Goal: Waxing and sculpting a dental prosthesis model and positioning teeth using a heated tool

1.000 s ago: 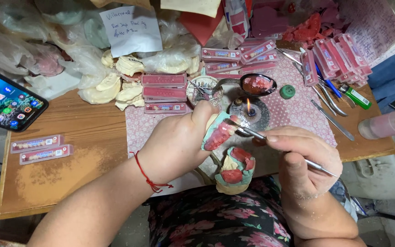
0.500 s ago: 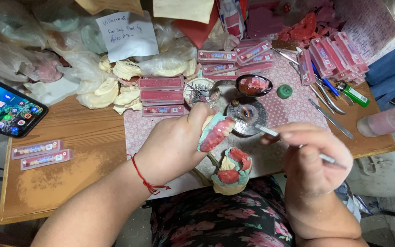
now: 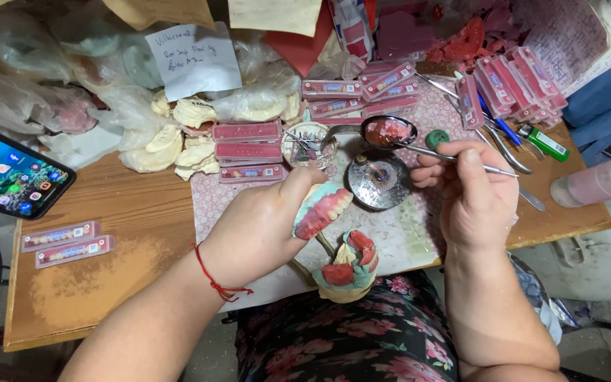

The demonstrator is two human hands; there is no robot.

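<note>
My left hand [image 3: 259, 230] grips a denture model [image 3: 323, 211] with pink wax and a row of teeth, tilted up over the table edge. Below it hangs a second plaster model with red wax [image 3: 348, 267], joined by a metal hinge frame. My right hand [image 3: 472, 191] holds a thin metal wax instrument [image 3: 433, 152] like a pen, its tip reaching left into a metal spoon of pink wax [image 3: 388, 131]. Between the hands sits a round metal burner lid [image 3: 378, 182].
Pink trays of teeth [image 3: 247, 151] lie stacked behind; more stand at back right [image 3: 514, 78]. A phone [image 3: 10, 180] lies at left, two tooth strips [image 3: 65, 243] near it. Plaster casts in bags [image 3: 157, 145], a green lighter [image 3: 544, 141], metal tools [image 3: 507, 148] and a bottle [image 3: 599, 182] crowd the table.
My right hand has risen from beside the denture and carried the instrument up to the spoon of wax. My left hand has kept the denture model nearly still.
</note>
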